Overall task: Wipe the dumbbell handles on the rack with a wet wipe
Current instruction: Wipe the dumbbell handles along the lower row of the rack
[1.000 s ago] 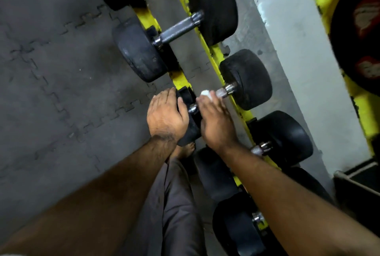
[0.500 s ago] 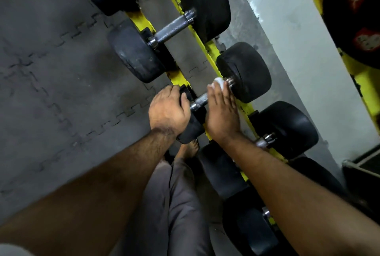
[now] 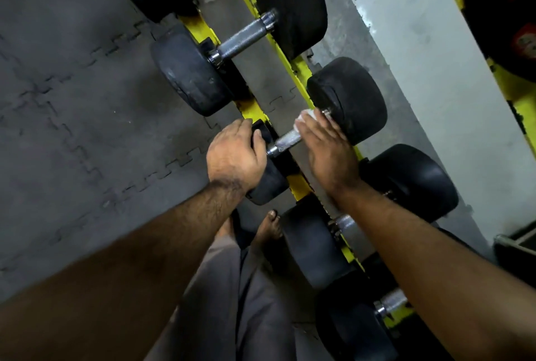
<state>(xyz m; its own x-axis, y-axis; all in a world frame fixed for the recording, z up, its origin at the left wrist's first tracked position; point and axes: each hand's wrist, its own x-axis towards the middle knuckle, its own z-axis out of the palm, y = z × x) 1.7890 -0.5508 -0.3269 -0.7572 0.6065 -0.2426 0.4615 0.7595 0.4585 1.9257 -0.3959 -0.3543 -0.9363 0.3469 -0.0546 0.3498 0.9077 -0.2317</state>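
Note:
Black dumbbells with knurled steel handles lie across a yellow rack (image 3: 298, 186). My left hand (image 3: 235, 155) grips the near black head (image 3: 268, 183) of the middle dumbbell. My right hand (image 3: 324, 149) lies over the far end of that dumbbell's handle (image 3: 285, 140), fingers wrapped round a white wet wipe (image 3: 307, 115) pressed against the steel beside the far head (image 3: 348, 99). The near part of the handle shows bare between my hands.
A bigger dumbbell (image 3: 243, 34) lies further up the rack. Two more dumbbells (image 3: 406, 183) lie closer to me under my right forearm. Grey interlocking floor mats (image 3: 72, 99) spread to the left. A pale wall (image 3: 420, 56) runs along the right. My bare foot (image 3: 268, 224) stands by the rack.
My right hand has slid with the wipe along the handle from the near end to the far head. My left hand has stayed on the near head.

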